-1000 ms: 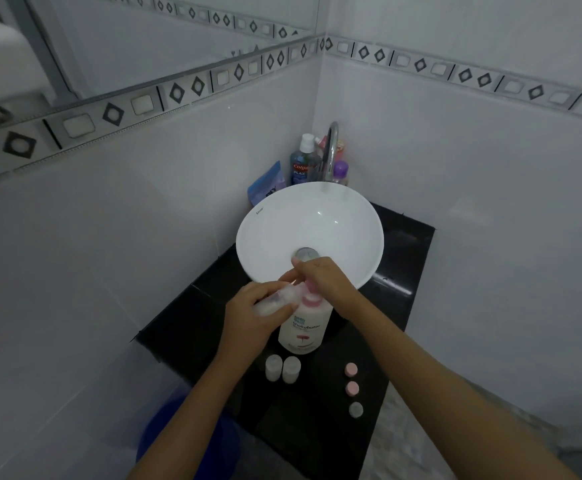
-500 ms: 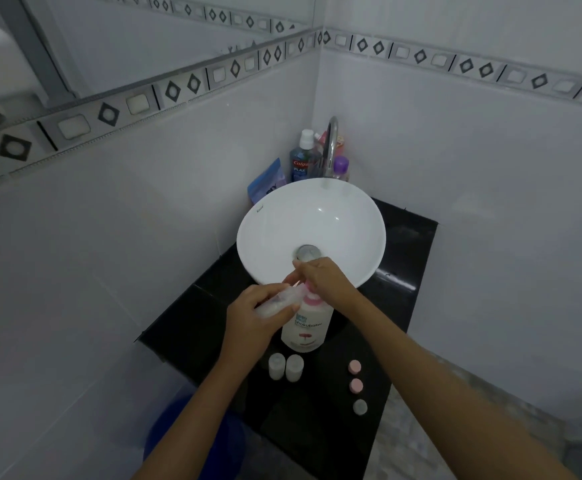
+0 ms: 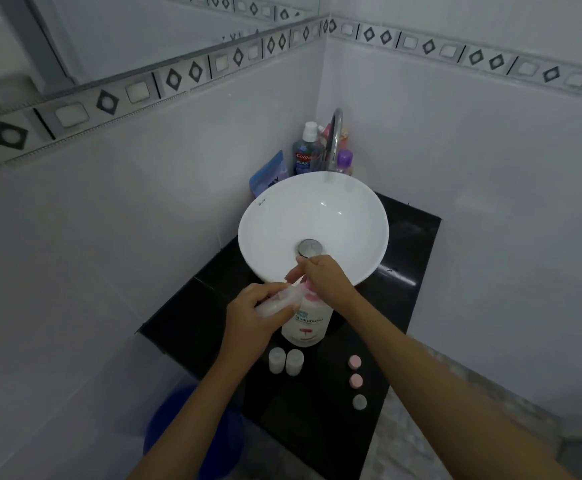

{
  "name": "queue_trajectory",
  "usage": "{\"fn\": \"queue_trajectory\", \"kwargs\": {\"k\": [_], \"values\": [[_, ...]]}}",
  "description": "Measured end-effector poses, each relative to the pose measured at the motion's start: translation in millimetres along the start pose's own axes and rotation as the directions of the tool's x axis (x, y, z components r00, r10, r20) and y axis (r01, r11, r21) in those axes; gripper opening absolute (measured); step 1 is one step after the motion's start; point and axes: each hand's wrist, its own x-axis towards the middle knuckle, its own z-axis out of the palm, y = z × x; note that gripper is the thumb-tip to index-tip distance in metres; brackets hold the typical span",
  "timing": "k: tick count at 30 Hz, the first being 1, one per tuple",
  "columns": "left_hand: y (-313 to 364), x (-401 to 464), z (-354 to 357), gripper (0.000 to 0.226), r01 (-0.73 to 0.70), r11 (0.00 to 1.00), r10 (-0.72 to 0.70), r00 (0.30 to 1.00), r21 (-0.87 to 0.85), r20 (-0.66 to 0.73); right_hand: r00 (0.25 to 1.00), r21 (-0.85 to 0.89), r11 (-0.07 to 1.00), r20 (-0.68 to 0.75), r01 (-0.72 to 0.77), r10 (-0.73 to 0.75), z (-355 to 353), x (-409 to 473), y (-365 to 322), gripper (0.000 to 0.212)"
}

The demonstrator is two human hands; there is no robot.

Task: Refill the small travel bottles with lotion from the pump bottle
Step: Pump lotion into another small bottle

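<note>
left hand wrapped round a clear travel bottle, tipped at the pump | right hand laid on the pump bottle, grip can't be told | two open bottles stood on the counter, fill unclear

Pump bottle, white with a pink head, stands upright under the right hand, which covers its pump. A clear travel bottle lies tilted in the left hand, mouth toward the pump. Two more bottles stand upright just below the left hand.
</note>
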Motion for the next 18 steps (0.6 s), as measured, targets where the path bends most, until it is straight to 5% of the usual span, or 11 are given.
{"fn": "queue_trajectory", "kwargs": {"k": [6,18], "values": [[8,4,-4,0.03,-0.02,1.0,0.02,1.0,-0.025,0.018,0.989,-0.003,0.989,0.026,0.145,-0.145,-17,4,-14,0.038],[3,3,-2,0.031,0.011,1.0,-0.01,1.0,-0.016,0.029,0.999,-0.017,1.0,0.029,-0.013,0.014,-3,3,-1,0.041]]}}
